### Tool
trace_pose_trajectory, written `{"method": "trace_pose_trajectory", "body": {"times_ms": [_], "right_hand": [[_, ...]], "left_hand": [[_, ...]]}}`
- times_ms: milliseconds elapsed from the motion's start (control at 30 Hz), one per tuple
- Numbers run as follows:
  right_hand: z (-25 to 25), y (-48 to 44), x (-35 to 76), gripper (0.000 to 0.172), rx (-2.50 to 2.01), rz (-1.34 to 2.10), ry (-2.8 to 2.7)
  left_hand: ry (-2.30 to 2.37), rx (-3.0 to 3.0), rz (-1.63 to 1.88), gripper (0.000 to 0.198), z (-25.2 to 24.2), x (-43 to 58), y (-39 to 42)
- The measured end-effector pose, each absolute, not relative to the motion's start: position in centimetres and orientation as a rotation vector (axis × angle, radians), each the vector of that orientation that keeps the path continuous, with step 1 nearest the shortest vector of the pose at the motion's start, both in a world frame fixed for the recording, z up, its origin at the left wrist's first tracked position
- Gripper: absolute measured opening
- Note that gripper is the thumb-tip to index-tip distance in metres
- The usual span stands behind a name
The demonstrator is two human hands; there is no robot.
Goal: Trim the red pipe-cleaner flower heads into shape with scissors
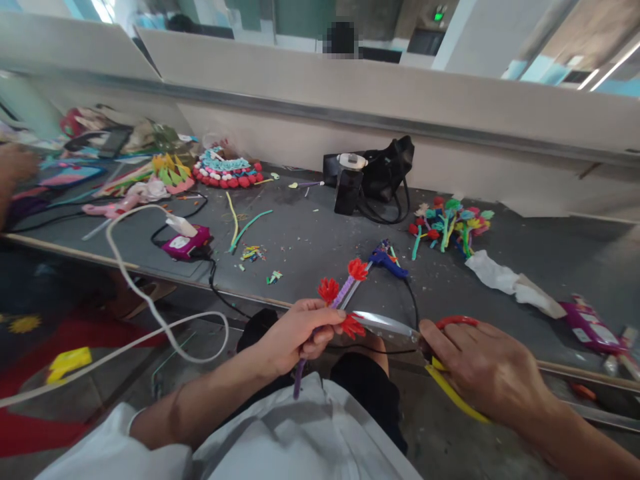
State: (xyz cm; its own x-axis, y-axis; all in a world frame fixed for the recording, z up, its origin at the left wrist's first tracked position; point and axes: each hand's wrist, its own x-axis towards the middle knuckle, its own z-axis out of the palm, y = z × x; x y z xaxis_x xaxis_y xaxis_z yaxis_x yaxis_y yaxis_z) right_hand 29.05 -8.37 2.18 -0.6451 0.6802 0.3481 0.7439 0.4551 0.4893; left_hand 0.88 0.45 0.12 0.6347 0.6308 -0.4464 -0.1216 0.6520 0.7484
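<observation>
My left hand (310, 330) is closed around a fuzzy purple pipe cleaner stem (299, 380). Red tufted flowers (329, 291) stick up around its fingers, one on a lilac stem (344, 291). Another red tuft (353, 327) lies beside the fingertips, against the scissor blades. My right hand (480, 360) grips a pair of scissors (387, 323) with a red and yellow handle. Their blades point left and look nearly closed; whether anything is between the tips is hidden. Just beyond, a blue glue gun (390, 261) rests on the table (300, 233).
Colourful pipe cleaner flowers (450, 223) are piled at the right, near crumpled white paper (500, 275) and a purple power strip (593, 327). A black bag (390, 170) stands behind a phone (348, 192). Another purple power strip (186, 243) with cables and another person's hand (15, 173) are left.
</observation>
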Motion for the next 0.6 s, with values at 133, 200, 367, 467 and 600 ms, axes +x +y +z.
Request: {"method": "trace_pose_trajectory", "body": {"times_ms": [133,200,367,467,600], "right_hand": [[2.1,-7.8,29.6,0.021,-1.264,-0.96,-2.606],[2.5,-7.3,30.0,0.023,-1.268,-0.966,-2.615],[3.7,-6.6,30.8,0.022,-1.42,-0.936,-2.537],[3.1,-7.4,30.6,0.022,-1.618,-0.697,-2.393],[1.0,-9.2,28.6,0.026,-1.805,-0.184,-2.087]], "left_hand": [[0.778,0.73,0.47,0.031,0.3,1.1,0.4],[0.782,0.721,0.476,0.031,0.2,1.1,0.5],[0.756,0.713,0.512,0.03,0.0,0.9,0.5],[0.716,0.686,0.53,0.029,-0.2,0.6,0.3],[0.684,0.617,0.549,0.027,-0.4,0.5,0.2]]}}
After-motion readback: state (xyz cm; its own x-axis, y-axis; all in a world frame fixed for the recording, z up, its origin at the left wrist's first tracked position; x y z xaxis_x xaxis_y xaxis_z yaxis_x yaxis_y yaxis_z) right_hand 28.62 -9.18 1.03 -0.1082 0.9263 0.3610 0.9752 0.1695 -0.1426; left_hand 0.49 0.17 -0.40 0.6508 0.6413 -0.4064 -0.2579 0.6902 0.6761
